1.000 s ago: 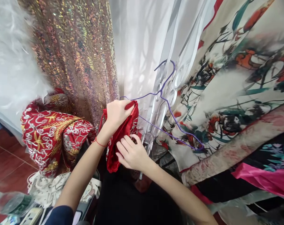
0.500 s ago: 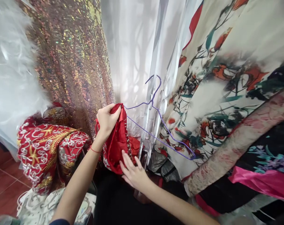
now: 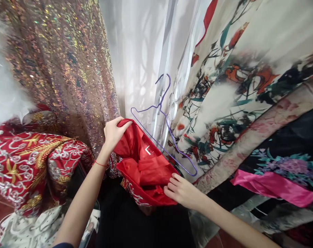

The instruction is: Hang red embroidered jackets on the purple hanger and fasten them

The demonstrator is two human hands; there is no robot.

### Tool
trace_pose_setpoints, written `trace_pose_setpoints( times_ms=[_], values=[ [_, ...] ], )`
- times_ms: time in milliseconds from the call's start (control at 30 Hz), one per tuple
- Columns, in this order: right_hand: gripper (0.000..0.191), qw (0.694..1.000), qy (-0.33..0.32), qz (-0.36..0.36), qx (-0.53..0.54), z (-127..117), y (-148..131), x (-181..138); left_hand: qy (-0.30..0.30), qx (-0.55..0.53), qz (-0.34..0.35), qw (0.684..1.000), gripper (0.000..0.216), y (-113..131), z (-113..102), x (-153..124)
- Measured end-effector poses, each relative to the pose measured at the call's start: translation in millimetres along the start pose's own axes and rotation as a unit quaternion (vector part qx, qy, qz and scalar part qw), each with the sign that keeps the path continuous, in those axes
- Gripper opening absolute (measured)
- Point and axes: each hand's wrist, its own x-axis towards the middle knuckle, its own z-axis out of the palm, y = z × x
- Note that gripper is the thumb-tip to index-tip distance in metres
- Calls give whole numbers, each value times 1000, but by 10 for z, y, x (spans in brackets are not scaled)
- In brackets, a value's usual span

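A red satin-lined garment hangs spread between my two hands, its inside facing up and a small label showing. My left hand pinches its upper left edge, with the thumb on the inner side. At the lower right edge, the fingers of my right hand are curled over the fabric and grip it. Embroidery shows on the garment's outer side along the bottom. Just behind it is a purple wire hanger with no clothing on it. The hanger's lower bar passes close behind the garment's upper edge.
A sequinned cloth hangs at the left, beside sheer white fabric. Floral-printed fabric drapes at the right, above a pink satin strip. Red embroidered clothing is heaped at the lower left, over white cloth.
My right hand has moved right and taken hold of the garment's edge. The garment is now stretched open, showing its lining and label. The view has shifted slightly right.
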Motion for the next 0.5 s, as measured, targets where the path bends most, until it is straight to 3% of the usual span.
trace_pose_setpoints(
  times_ms=[200,300,400,500],
  values=[
    [28,993,-112,44,13,-179,197,-433,-120,126,-11,985,31,-182,430,-22],
    [33,992,-108,66,27,-340,362,-534,-148,137,-8,979,44,-340,641,-50],
    [34,992,-90,86,29,-583,472,-558,-134,111,66,983,65,-362,713,-84],
    [31,991,-93,88,31,-806,525,-537,-169,124,166,964,65,-272,682,-87]
  ],
)
